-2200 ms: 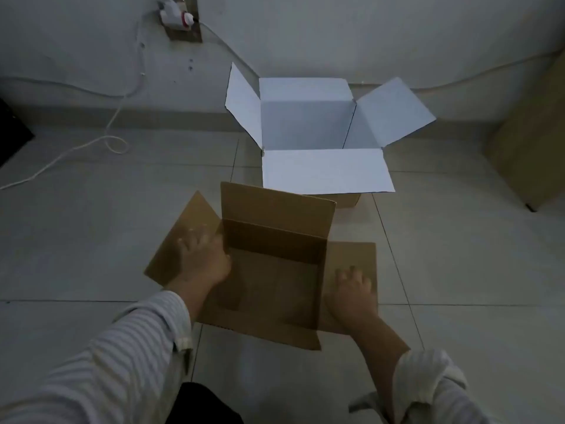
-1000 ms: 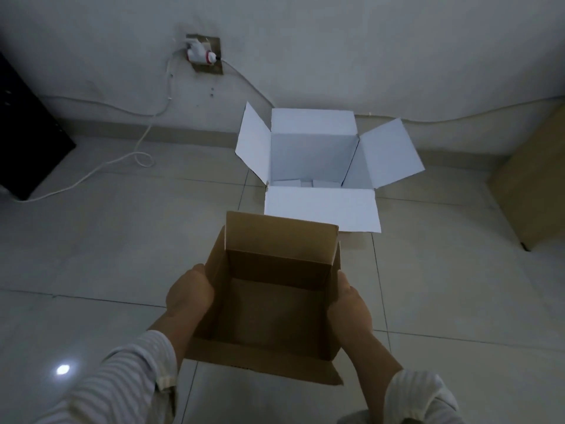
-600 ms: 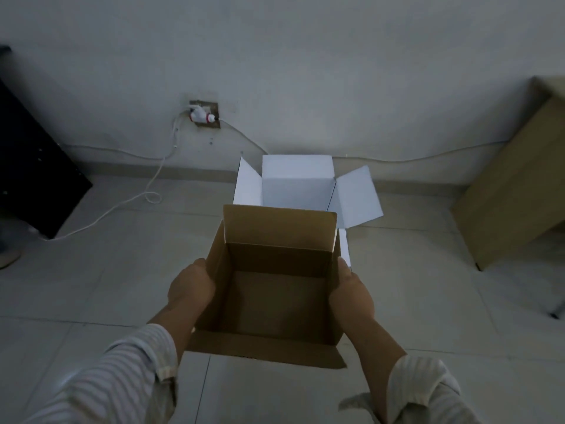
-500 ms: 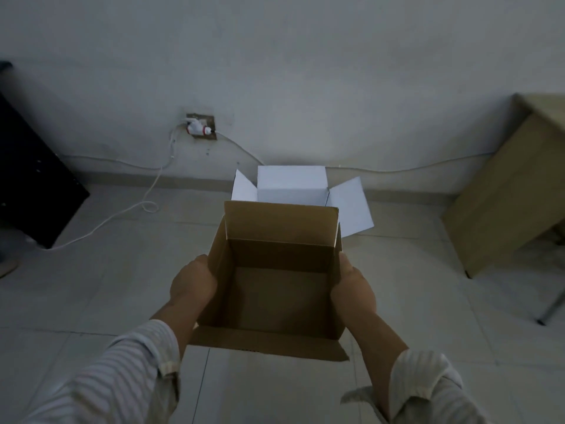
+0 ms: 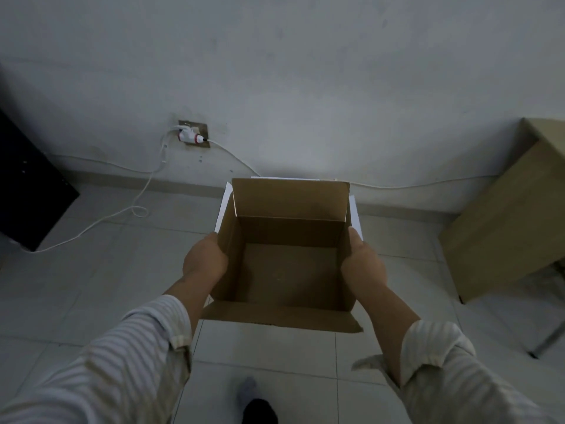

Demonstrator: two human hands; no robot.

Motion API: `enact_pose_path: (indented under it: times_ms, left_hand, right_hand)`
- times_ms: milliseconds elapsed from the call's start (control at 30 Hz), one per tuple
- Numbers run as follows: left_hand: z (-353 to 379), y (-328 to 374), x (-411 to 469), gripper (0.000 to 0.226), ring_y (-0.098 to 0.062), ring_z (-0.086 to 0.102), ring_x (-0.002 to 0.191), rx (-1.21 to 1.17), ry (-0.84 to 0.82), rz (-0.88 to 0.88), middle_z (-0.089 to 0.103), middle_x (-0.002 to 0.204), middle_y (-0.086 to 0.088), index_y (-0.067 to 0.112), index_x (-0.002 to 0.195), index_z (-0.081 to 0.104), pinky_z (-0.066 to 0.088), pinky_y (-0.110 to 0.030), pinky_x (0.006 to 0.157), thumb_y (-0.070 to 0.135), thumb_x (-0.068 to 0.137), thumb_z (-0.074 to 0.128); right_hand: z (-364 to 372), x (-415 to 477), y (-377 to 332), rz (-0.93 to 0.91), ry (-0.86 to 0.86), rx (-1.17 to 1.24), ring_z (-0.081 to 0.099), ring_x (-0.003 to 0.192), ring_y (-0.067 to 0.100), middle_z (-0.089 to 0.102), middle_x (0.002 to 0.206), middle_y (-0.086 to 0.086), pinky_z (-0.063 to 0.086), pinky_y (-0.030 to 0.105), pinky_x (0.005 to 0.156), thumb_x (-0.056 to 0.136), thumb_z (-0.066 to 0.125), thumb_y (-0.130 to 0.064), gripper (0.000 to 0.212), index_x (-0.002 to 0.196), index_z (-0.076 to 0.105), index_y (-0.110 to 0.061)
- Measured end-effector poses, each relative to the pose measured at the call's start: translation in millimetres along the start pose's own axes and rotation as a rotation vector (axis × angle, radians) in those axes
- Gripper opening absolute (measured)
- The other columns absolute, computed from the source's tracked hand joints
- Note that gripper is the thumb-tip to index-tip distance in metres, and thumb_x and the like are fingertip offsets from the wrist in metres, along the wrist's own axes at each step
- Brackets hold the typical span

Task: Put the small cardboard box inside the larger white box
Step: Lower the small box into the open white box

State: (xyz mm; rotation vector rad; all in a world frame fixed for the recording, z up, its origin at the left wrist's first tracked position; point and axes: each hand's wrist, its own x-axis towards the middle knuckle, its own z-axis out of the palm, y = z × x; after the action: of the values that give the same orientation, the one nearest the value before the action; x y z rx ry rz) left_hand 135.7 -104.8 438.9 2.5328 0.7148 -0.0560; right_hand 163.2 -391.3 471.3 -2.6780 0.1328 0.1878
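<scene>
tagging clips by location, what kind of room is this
Probably a sparsely furnished room in a home or small office: tiled floor, plain wall with a socket and trailing cable, a wooden cabinet at the right.

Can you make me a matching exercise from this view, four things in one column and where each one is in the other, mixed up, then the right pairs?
Things
1. small cardboard box
2. larger white box
3. wall socket
4. wooden cabinet

Places
A. low on the wall, with white cables plugged in
B. at the right edge of the view, standing on the floor
C. held between the left hand and the right hand, open top up
D. almost hidden behind the held box, only white flap edges showing

Pairs: 1-C, 2-D, 3-A, 4-B
</scene>
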Motion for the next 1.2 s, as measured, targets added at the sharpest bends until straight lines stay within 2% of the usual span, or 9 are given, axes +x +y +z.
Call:
enact_pose_path:
  times_ms: [233, 367, 567, 667, 833, 900, 1067, 1133, 1200]
  left_hand:
    - [35.7, 17.0, 98.1, 0.027, -0.029, 0.063, 0.087, -0.022, -0.040, -0.005, 0.067, 0.108, -0.013, 0.011, 0.117, 0.058, 0.048, -0.033, 0.071, 0.006, 0.094, 0.045]
    - [60.7, 23.5, 149.4, 0.023, -0.026, 0.058, 0.075, -0.032, -0.030, 0.001, 0.065, 0.095, -0.012, 0.010, 0.112, 0.058, 0.045, -0.033, 0.065, 0.006, 0.094, 0.044]
    - [113.5, 22.4, 207.5, 0.020, -0.026, 0.054, 0.073, -0.070, 0.058, 0.031, 0.059, 0.085, -0.008, 0.009, 0.106, 0.058, 0.041, -0.033, 0.064, 0.008, 0.095, 0.042]
    - [146.8, 17.6, 231.3, 0.019, -0.027, 0.055, 0.075, -0.085, 0.095, 0.049, 0.060, 0.088, -0.011, 0.010, 0.106, 0.058, 0.041, -0.034, 0.065, 0.009, 0.095, 0.042]
    - [209.5, 0.2, 254.4, 0.019, -0.026, 0.053, 0.076, -0.063, 0.148, 0.046, 0.056, 0.087, -0.008, 0.011, 0.106, 0.057, 0.040, -0.034, 0.067, 0.011, 0.096, 0.041]
    - [232.7, -7.2, 261.8, 0.020, -0.025, 0.053, 0.076, -0.062, 0.164, 0.040, 0.055, 0.087, -0.007, 0.012, 0.107, 0.057, 0.040, -0.034, 0.067, 0.011, 0.096, 0.041]
    - [293.4, -27.5, 279.4, 0.017, -0.025, 0.054, 0.080, -0.132, 0.186, 0.034, 0.059, 0.092, -0.009, 0.015, 0.102, 0.056, 0.041, -0.034, 0.072, 0.013, 0.098, 0.040]
    - [317.4, -34.6, 283.9, 0.017, -0.026, 0.055, 0.083, -0.163, 0.176, 0.040, 0.062, 0.098, -0.011, 0.015, 0.102, 0.057, 0.042, -0.036, 0.075, 0.015, 0.098, 0.040]
    - [338.4, -41.9, 286.8, 0.021, -0.029, 0.057, 0.086, -0.169, 0.156, 0.052, 0.065, 0.103, -0.013, 0.013, 0.110, 0.058, 0.043, -0.036, 0.075, 0.013, 0.097, 0.041]
  right_hand:
    - [37.4, 96.7, -9.8, 0.035, -0.001, 0.034, 0.062, 0.102, 0.027, 0.058, 0.123, 0.009, 0.054, 0.041, 0.088, 0.093, 0.041, -0.002, 0.060, 0.146, 0.025, -0.025]
    - [68.0, 151.9, -11.4, 0.043, 0.023, 0.028, 0.063, 0.096, 0.027, 0.060, 0.119, 0.009, 0.056, 0.042, 0.083, 0.092, 0.041, -0.002, 0.059, 0.145, 0.027, -0.027]
    - [120.7, 228.9, 3.7, -0.030, 0.106, 0.032, 0.063, 0.095, 0.028, 0.062, 0.115, 0.008, 0.052, 0.038, 0.079, 0.095, 0.040, -0.009, 0.051, 0.141, 0.030, -0.027]
    - [150.4, 260.9, 17.9, -0.066, 0.136, 0.041, 0.063, 0.091, 0.028, 0.064, 0.110, 0.008, 0.050, 0.034, 0.074, 0.093, 0.042, -0.008, 0.050, 0.140, 0.033, -0.025]
    - [206.0, 293.4, 50.7, -0.072, 0.146, 0.008, 0.062, 0.099, 0.028, 0.061, 0.117, 0.007, 0.045, 0.031, 0.076, 0.094, 0.045, -0.010, 0.050, 0.140, 0.034, -0.025]
    - [226.9, 302.7, 66.7, -0.070, 0.144, 0.010, 0.062, 0.096, 0.028, 0.061, 0.114, 0.009, 0.045, 0.031, 0.074, 0.092, 0.046, -0.006, 0.054, 0.141, 0.033, -0.025]
    - [282.3, 325.8, 100.7, -0.107, 0.193, 0.033, 0.064, 0.088, 0.025, 0.064, 0.108, 0.009, 0.048, 0.028, 0.071, 0.093, 0.047, -0.007, 0.047, 0.137, 0.039, -0.022]
    - [303.1, 330.2, 109.0, -0.112, 0.176, 0.015, 0.063, 0.093, 0.026, 0.062, 0.113, 0.011, 0.049, 0.030, 0.076, 0.093, 0.046, -0.006, 0.051, 0.140, 0.035, -0.022]
    - [319.7, 330.0, 114.6, -0.117, 0.147, -0.011, 0.061, 0.104, 0.029, 0.059, 0.123, 0.012, 0.050, 0.034, 0.086, 0.094, 0.044, -0.005, 0.056, 0.145, 0.029, -0.023]
